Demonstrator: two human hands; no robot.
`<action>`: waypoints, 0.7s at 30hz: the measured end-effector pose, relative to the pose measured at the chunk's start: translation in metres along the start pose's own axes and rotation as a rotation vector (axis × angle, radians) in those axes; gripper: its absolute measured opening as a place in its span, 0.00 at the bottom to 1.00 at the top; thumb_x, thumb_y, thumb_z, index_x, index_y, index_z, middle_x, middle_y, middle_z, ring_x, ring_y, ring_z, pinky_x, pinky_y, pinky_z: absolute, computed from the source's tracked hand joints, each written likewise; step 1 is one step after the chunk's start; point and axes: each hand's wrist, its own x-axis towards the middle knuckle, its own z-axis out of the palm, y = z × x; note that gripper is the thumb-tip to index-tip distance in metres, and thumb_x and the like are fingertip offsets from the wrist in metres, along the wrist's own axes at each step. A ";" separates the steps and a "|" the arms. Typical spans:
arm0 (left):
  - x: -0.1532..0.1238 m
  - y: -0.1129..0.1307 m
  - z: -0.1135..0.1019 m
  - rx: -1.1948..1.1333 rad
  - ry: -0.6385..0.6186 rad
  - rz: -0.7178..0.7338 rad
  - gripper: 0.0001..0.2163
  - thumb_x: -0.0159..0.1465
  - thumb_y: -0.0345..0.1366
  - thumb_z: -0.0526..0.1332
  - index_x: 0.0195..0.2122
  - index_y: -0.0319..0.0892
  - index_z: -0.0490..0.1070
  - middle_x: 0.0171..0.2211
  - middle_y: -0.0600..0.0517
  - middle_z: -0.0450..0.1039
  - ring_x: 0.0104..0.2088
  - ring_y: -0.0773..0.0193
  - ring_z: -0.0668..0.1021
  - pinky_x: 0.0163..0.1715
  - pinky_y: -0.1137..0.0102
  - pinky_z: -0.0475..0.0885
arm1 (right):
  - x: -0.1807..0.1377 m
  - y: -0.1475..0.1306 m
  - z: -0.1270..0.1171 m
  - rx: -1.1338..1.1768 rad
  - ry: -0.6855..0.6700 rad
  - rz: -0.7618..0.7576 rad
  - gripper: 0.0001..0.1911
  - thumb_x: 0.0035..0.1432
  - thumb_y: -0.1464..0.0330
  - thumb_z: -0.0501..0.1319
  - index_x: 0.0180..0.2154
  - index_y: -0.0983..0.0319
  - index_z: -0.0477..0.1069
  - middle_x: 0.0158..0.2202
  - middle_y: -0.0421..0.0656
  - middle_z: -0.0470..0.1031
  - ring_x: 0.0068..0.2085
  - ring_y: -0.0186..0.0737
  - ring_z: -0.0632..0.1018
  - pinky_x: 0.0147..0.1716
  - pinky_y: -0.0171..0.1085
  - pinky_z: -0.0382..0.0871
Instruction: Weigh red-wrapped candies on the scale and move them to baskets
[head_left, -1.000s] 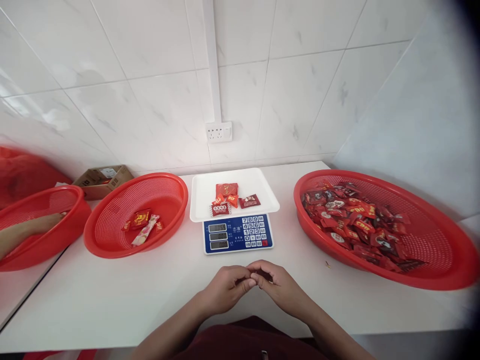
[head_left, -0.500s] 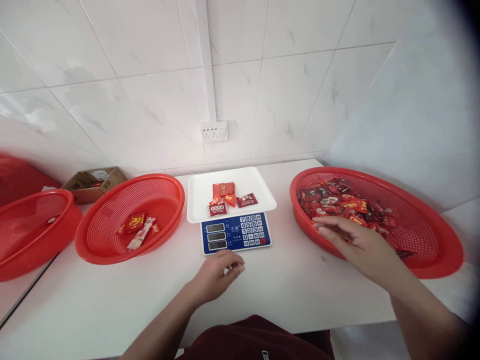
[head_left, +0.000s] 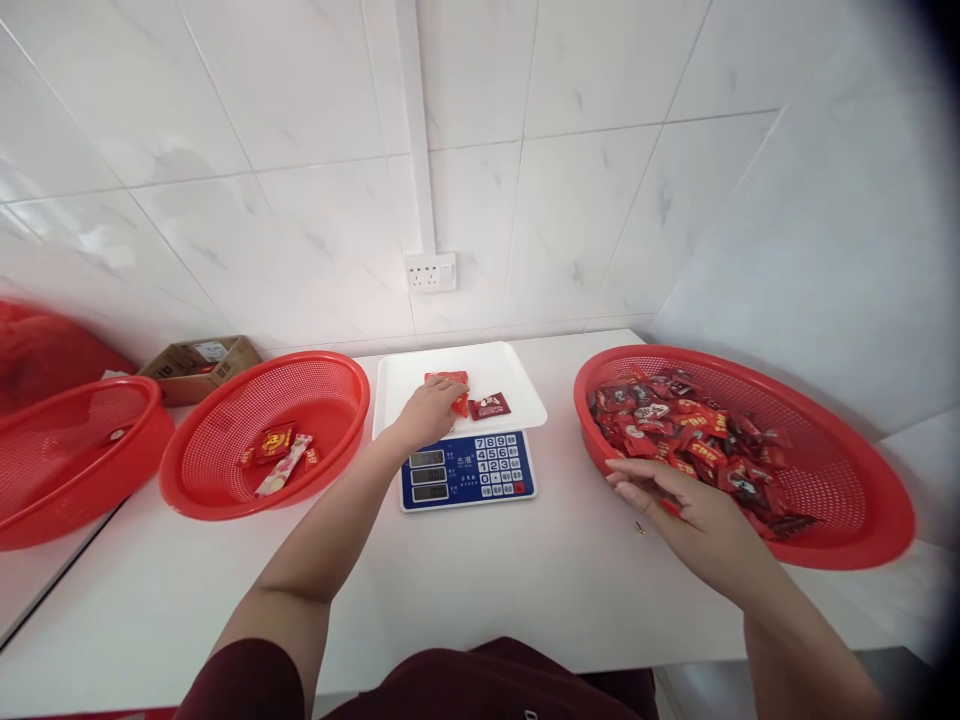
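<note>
My left hand reaches onto the white tray of the blue-faced scale. Its fingers curl down over the small red candy packets there. A larger red packet and a dark red one lie just beyond the fingertips. My right hand hovers at the front rim of the big red basket, which is heaped with red and dark candies. Its fingers point left, and a bit of red shows under them, seemingly a candy pinched against the thumb.
A second red basket left of the scale holds a few packets. A third red basket sits at far left, with a cardboard box behind. A tiny scrap lies on the white counter. Tiled wall with a socket behind.
My hands parted from the middle. The left went forward onto the scale tray. The right swung out to the candy basket, then drew back a little to its rim.
</note>
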 end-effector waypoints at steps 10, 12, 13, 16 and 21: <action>0.009 0.008 -0.002 -0.089 0.053 -0.102 0.12 0.60 0.30 0.55 0.43 0.43 0.72 0.43 0.48 0.74 0.48 0.55 0.71 0.48 0.62 0.67 | -0.007 0.007 -0.006 0.038 -0.018 0.016 0.19 0.55 0.53 0.56 0.41 0.57 0.73 0.38 0.44 0.79 0.38 0.45 0.80 0.39 0.41 0.75; 0.007 0.009 -0.007 -0.132 0.072 -0.151 0.12 0.61 0.32 0.55 0.44 0.44 0.72 0.42 0.48 0.74 0.47 0.54 0.71 0.46 0.62 0.68 | -0.007 0.007 -0.004 0.050 -0.021 0.016 0.20 0.55 0.52 0.56 0.41 0.57 0.73 0.38 0.45 0.79 0.38 0.46 0.80 0.38 0.42 0.76; 0.006 0.008 -0.010 -0.148 0.076 -0.158 0.12 0.61 0.33 0.55 0.45 0.45 0.72 0.42 0.48 0.74 0.47 0.54 0.71 0.46 0.62 0.68 | -0.007 0.007 -0.003 0.054 -0.022 0.016 0.20 0.55 0.52 0.56 0.41 0.57 0.73 0.38 0.45 0.79 0.38 0.46 0.79 0.38 0.42 0.76; 0.000 0.005 -0.015 -0.177 0.091 -0.143 0.14 0.60 0.34 0.57 0.48 0.46 0.70 0.45 0.49 0.73 0.49 0.54 0.70 0.48 0.62 0.67 | -0.007 0.008 -0.001 0.061 -0.030 0.025 0.21 0.55 0.51 0.55 0.42 0.57 0.73 0.40 0.46 0.79 0.39 0.47 0.79 0.36 0.42 0.76; -0.015 -0.006 -0.016 -0.153 0.146 -0.218 0.12 0.64 0.35 0.51 0.43 0.44 0.71 0.41 0.48 0.74 0.46 0.55 0.70 0.45 0.62 0.67 | -0.008 0.009 0.000 0.060 -0.061 0.026 0.22 0.56 0.51 0.55 0.43 0.58 0.73 0.41 0.46 0.78 0.41 0.47 0.79 0.38 0.41 0.76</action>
